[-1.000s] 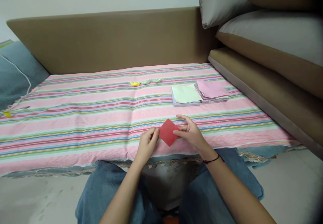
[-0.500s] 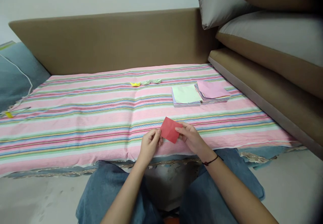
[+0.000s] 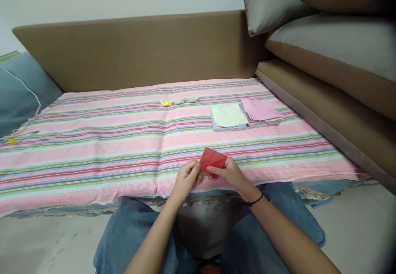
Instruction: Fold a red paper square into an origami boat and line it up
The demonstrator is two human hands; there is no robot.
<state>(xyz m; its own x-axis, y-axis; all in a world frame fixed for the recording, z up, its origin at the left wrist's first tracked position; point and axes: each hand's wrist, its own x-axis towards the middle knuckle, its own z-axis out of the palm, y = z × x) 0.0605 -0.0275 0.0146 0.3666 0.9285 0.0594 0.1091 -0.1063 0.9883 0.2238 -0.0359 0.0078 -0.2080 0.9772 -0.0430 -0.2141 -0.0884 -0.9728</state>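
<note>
A small red sheet of paper [image 3: 213, 158] with crease lines is held up between both hands, above the front part of the striped cloth. My left hand [image 3: 187, 177] pinches its left corner between thumb and fingers. On the other side, my right hand [image 3: 231, 174] grips the paper, its thumb lying across the lower front and its fingers behind. A dark cord bracelet circles the right wrist. Part of the lower edge is hidden by the right thumb.
Farther back lie a yellow folded paper boat [image 3: 166, 103] and two pale ones [image 3: 185, 100]. Two paper stacks, pale green-topped [image 3: 229, 115] and pink-topped [image 3: 261, 110], sit at right. Cushions [image 3: 328, 47] are piled at the right; a white cable [image 3: 29, 88] runs at far left.
The red paper has turned and shifted slightly right and down. My right thumb has slid left along its lower part, and creases now show on its face.
</note>
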